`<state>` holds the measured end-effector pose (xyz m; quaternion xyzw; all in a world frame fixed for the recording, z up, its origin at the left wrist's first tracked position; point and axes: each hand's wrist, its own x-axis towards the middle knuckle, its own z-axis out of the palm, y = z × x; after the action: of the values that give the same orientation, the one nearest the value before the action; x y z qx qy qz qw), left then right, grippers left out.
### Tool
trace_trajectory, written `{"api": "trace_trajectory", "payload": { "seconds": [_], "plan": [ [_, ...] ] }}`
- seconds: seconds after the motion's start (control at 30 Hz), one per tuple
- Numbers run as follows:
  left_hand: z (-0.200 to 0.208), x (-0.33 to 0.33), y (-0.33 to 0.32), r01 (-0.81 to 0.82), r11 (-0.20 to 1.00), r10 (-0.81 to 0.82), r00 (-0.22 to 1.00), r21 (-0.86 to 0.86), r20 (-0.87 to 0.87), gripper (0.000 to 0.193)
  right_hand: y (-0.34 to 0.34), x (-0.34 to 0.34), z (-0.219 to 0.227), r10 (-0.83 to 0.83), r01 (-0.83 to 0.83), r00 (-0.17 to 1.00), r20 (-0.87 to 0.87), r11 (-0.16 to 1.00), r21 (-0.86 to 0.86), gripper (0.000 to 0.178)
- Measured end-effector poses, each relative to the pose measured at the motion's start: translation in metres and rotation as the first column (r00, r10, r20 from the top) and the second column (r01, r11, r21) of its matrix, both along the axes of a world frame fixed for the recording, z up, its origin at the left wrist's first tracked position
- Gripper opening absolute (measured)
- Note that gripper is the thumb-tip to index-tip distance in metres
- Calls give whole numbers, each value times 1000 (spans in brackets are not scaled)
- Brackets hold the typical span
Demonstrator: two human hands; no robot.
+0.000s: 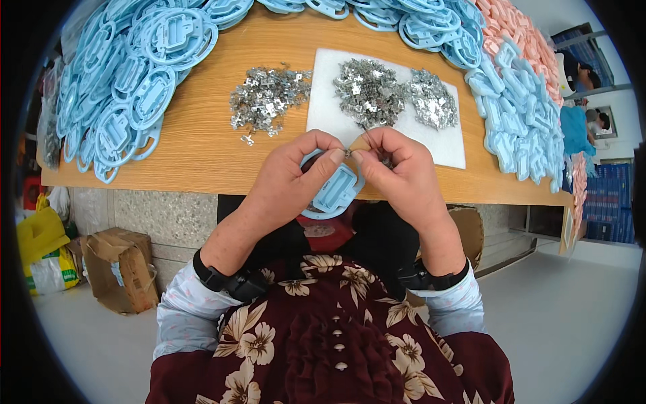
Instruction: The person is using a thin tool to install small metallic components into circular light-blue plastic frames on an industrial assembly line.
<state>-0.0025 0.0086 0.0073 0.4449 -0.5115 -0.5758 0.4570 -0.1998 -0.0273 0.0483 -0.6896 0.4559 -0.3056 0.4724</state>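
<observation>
Near the middle of the frame, just past the table's near edge, I see the left hand (296, 172) and the right hand (404, 168) brought together, each with thumb against forefinger. Between their tips they pinch a small metal piece (348, 153), mostly hidden by the fingers. Right below it, between the two hands, sits a light-blue oval frame (336, 192); I cannot tell which fingers bear it.

Beyond the hands, on the wooden table (202, 148), a loose metal heap (266, 99) lies left of a white foam sheet (434, 149), which carries a dark silvery mound (370, 91) and, toward its right edge, a brighter silvery mound (434, 101). Blue oval frames (175, 37) crowd the upper left and run along the top. Narrower pale-blue pieces (515, 124) fill the upper right, with pink pieces (521, 34) behind them. At lower left, an open cardboard box (121, 269) stands on the floor.
</observation>
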Motion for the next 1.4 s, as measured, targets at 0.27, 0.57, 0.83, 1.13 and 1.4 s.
{"api": "trace_trajectory", "payload": {
  "seconds": [0.27, 0.57, 0.83, 1.13, 1.4],
  "plan": [
    [0, 2, -5, -122, 991, 134, 952, 61, -274, 18, 9, -22, 0, -164, 90, 960, 227, 948, 304, 15],
    [-10, -7, -8, -170, 983, 134, 913, -62, -385, 32, 27, -14, -25, -246, -20, 862, 444, 857, 514, 8],
    [25, 16, -14, 103, 994, -106, 987, -31, -121, 42, 15, -38, -12, 124, -154, 979, 164, 971, 184, 12],
    [5, 9, -14, 197, 957, -194, 980, 215, -34, 51, 11, -35, -5, -103, 101, 986, 131, 995, 22, 38],
    [-16, -3, -11, 15, 983, -2, 998, 183, -69, 50, 10, -20, -29, -167, 104, 977, -135, 919, -381, 21]
  ]
}}
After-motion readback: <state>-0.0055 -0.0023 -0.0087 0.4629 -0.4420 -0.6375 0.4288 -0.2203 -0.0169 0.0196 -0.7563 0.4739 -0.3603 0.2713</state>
